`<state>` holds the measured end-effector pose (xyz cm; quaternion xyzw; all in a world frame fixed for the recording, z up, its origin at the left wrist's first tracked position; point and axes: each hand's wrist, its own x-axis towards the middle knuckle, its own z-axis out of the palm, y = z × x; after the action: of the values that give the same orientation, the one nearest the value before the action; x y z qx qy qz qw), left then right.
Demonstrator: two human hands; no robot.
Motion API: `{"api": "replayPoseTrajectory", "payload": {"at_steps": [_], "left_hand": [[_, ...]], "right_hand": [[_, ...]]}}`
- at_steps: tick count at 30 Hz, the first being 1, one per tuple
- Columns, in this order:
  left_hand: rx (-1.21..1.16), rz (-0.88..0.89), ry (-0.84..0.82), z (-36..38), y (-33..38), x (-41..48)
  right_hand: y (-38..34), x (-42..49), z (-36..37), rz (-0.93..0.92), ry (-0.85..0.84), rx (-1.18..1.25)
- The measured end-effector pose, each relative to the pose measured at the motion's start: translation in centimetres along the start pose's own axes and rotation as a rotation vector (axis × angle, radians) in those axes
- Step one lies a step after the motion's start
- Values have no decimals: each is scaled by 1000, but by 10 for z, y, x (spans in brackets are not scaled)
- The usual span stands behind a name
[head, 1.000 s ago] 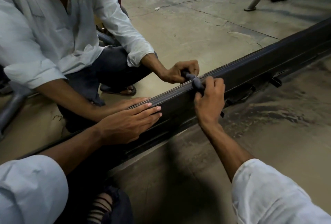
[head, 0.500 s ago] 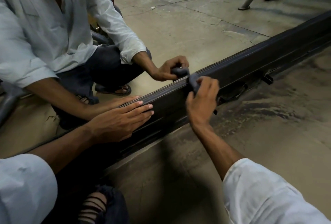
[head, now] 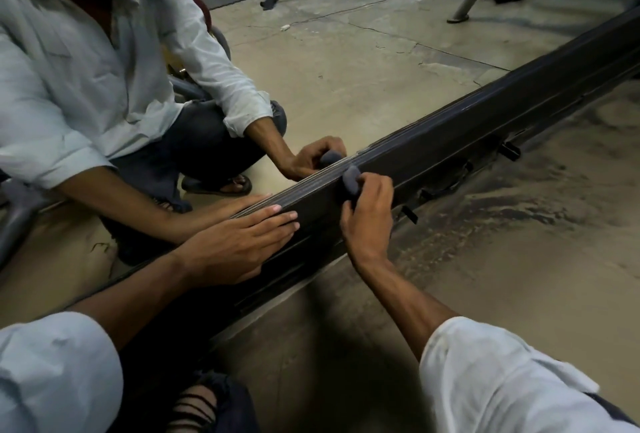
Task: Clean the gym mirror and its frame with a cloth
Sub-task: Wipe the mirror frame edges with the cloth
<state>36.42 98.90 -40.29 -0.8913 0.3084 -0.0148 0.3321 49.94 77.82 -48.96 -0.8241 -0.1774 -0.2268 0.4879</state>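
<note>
Left hand [head: 239, 249]: flat, fingers straight and together, palm down on the dark frame [head: 485, 134], fingertips pointing right along it. Holds nothing.

Right hand [head: 369, 214]: fingers curled round a small dark grey cloth [head: 350, 180], bunched into a wad. The wad presses on the frame's far upper edge, right where it meets the mirror [head: 346, 79]. The thumb side is turned away, so how the thumb lies cannot be told.

Frame: long dark bar at floor level, running from near left to far right. The two hands sit near each other on it, left hand nearer.

Mirror: beyond the frame, showing the crouching person in a pale shirt, both hands and the cloth.

Floor [head: 519, 276]: streaked and dusty on the near side. Small black bracket [head: 509, 150] at the frame's lower edge, right of the hands.
</note>
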Motion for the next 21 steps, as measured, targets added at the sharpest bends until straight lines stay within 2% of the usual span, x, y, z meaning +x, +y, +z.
{"api": "replayPoseTrajectory", "payload": {"at_steps": [3,4,6,10,11,12,16,18,19,21], "left_hand": [[87,75,-32,-3,-6,27],[110,90,-25,-5,-10,37],[148,102,5,-1,-15,52],[186,84,52,0,-13,77],[186,58,60,1,-11,81],[180,32,76,3,-10,84],[79,-43,144,13,-9,88],[95,-60,155,13,-9,87],[107,-60,164,12,-9,87],[106,-51,170,10,-10,87]], "right_hand": [[-13,-30,10,-280,-190,-15],[-12,-32,10,-323,-233,-11],[-4,-17,6,-297,-193,-29],[14,13,-2,141,84,16],[12,16,-2,184,106,45],[6,14,1,166,92,50],[-1,12,-3,-147,-77,15],[12,31,-16,-282,-94,-69],[21,44,-23,-265,-55,-106],[33,64,-33,-89,55,-118]]}}
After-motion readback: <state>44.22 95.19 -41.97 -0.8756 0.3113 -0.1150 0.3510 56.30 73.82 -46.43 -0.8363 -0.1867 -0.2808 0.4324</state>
